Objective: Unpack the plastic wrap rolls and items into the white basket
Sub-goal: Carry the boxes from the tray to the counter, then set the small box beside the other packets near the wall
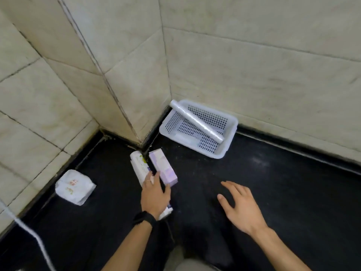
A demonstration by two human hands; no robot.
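left hand lies on the roll, fingers straight, thumb touching the box. both run near to far. the basket is far right. right hand hovers, fingers spread.

Single head-worn wide-angle view. Looks forward and steeply down onto black surface at tiled wall corner. Close, low in frame: left hand, right hand. Farther, mid-frame: white basket.
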